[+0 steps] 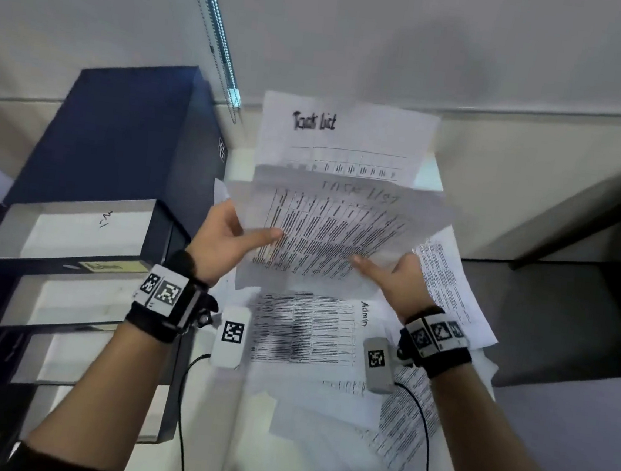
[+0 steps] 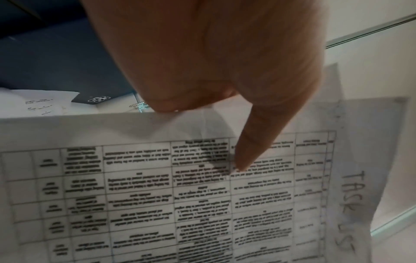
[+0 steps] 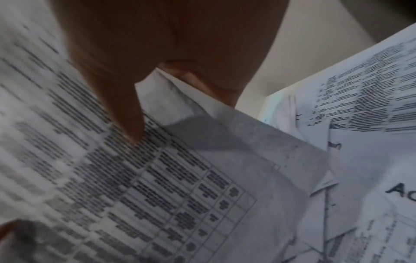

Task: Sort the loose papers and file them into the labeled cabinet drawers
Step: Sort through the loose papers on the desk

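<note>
The printed table sheet (image 1: pixel 324 233) sits mid-frame in the head view, lifted above the tabletop (image 1: pixel 238 173) and held between your two hands; a handwritten "TASK" heading runs along its far edge, and a second sheet headed "Task List" (image 1: pixel 345 138) stands up behind it. Your left hand (image 1: pixel 225 239) has its grip clamped on the sheet's left edge, thumb (image 2: pixel 249 147) pressed flat on the print with the other fingers behind the paper. Your right hand (image 1: pixel 400 280) has its grip clamped on the lower right corner, thumb (image 3: pixel 126 113) on top and fingers beneath. Below the hands, toward the lower middle of the frame, loose papers (image 1: pixel 343 374) lie spread and overlapping on the tabletop, one marked "Admin" (image 1: pixel 365 313). At the left of the frame the dark cabinet (image 1: pixel 119 136) stands with its drawers (image 1: pixel 81 232) pulled out in steps; the top one carries a yellow label (image 1: pixel 112 266), too blurred to read with certainty. A bead cord (image 1: pixel 216 31) hangs at the upper left.
</note>
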Action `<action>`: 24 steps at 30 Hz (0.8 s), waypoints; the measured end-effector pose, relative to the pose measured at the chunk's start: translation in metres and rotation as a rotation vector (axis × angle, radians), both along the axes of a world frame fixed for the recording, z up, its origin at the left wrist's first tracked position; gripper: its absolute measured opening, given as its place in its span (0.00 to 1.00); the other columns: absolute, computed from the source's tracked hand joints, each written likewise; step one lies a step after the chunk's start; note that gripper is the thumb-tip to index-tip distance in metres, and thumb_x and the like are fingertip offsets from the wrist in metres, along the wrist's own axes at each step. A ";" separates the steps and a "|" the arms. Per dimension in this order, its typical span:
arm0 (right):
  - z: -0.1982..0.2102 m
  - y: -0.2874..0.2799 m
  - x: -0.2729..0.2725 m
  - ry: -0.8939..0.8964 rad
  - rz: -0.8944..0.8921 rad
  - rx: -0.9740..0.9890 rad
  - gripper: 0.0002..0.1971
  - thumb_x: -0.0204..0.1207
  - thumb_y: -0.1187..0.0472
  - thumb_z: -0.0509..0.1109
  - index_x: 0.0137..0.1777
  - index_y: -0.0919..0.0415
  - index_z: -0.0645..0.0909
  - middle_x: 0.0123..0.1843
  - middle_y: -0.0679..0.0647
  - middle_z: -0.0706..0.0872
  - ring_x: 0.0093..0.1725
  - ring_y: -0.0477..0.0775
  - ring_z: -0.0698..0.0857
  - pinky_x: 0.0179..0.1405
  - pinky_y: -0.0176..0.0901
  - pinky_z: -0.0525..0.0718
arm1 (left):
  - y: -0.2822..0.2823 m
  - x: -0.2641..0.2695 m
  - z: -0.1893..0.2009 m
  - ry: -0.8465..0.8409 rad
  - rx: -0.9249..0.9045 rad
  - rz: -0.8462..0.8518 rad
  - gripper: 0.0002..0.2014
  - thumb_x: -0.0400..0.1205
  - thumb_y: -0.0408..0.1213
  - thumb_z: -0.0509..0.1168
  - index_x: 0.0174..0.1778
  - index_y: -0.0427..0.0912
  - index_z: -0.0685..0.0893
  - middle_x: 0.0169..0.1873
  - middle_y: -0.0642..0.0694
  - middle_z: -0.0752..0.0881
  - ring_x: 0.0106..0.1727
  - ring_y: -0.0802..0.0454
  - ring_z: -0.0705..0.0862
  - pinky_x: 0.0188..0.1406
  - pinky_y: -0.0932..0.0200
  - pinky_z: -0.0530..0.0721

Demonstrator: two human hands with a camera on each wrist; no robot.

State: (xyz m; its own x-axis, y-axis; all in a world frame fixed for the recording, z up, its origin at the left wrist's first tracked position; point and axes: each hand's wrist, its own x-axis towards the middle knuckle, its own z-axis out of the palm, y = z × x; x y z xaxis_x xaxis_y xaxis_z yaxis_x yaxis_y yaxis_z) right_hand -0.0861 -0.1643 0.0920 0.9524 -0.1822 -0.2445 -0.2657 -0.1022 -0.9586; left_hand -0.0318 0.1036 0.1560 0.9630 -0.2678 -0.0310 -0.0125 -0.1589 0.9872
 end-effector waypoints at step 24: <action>-0.033 0.003 -0.051 0.031 -0.002 -0.167 0.19 0.66 0.64 0.83 0.56 0.54 0.82 0.53 0.50 0.90 0.55 0.53 0.88 0.61 0.58 0.85 | -0.002 -0.029 -0.067 0.085 -0.003 0.097 0.33 0.64 0.40 0.85 0.66 0.50 0.82 0.58 0.46 0.88 0.62 0.47 0.86 0.58 0.45 0.87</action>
